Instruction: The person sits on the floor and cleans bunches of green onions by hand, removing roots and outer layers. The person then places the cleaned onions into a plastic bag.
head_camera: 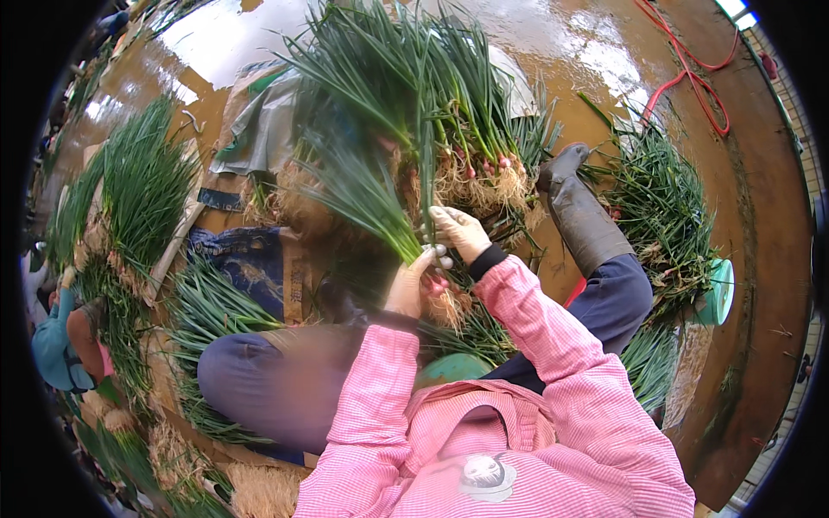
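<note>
In my gloved left hand (408, 285) is a small bunch of spring onions (395, 226), gripped just above the pink bulbs. Its pale roots hang down towards my lap, and the green leaves slant up and to the left. My gloved right hand (458, 232) is beside it, with finger and thumb pinched on a long green leaf (425, 142) that stands upright. The fingers of both hands nearly meet at the stems. Just beyond my hands lies a big heap of spring onions (479, 116), bulbs and roots facing me.
Loose trimmed greens (667, 213) are piled right of my boot (573, 207), by a turquoise plastic container (715, 291). More onions (136, 194) lie at left, near another person (61, 343). A printed blue sack (239, 259) covers wet ground. A red hose (690, 71) curls at upper right.
</note>
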Demonstrator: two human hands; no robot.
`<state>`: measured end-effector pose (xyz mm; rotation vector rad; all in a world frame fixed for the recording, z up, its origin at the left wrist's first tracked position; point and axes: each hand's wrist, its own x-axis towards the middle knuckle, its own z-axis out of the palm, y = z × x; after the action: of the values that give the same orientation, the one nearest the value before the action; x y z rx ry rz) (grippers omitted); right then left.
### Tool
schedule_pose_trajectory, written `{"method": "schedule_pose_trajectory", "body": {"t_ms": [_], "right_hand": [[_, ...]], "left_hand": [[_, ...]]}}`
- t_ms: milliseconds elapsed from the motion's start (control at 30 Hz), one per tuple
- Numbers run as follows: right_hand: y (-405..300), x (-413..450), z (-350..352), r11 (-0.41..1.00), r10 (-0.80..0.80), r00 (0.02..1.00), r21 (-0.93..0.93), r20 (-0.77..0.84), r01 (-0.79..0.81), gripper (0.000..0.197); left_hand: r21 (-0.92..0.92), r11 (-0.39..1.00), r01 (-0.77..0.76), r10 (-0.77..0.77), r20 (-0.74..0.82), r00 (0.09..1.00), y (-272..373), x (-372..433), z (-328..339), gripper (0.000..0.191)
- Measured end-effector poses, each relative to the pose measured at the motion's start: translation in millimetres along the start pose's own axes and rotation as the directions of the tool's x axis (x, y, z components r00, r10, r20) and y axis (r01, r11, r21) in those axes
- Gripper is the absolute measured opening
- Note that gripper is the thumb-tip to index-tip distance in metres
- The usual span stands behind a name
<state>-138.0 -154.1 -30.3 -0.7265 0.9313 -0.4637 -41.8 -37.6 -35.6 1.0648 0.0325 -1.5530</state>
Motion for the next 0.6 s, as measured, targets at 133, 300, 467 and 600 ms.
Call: {"method": "schedule_pose_trajectory", "body": {"t_ms": [133,300,467,600], "right_hand": [[16,10,3,0.961,-0.067,0.997,0.265,-0.045,0.077,0.017],[38,-16,-37,0.897,-0.119,0.965,0.39,-0.236,0.206,0.021],[24,-28,-63,0.456,-0.231,0.972,-0.877,0.047,0.151,0.036],[-12,9,-35,0.228,-0.62,0.759,-0.879,0.199,0.418,0.032]], "left_hand": [[-0.006,0.991,-0.13,0.129,-0.115,0.985,1,3,1,0.022],[-0.09,0.977,-0.192,0.169,-0.218,0.961,12,0,4,0.016],[-0.345,0.854,-0.389,0.459,0.148,0.876,56,-22,3,0.022],[-0.57,0.689,-0.447,0.678,0.29,0.675,97,-38,-13,0.021]]}}
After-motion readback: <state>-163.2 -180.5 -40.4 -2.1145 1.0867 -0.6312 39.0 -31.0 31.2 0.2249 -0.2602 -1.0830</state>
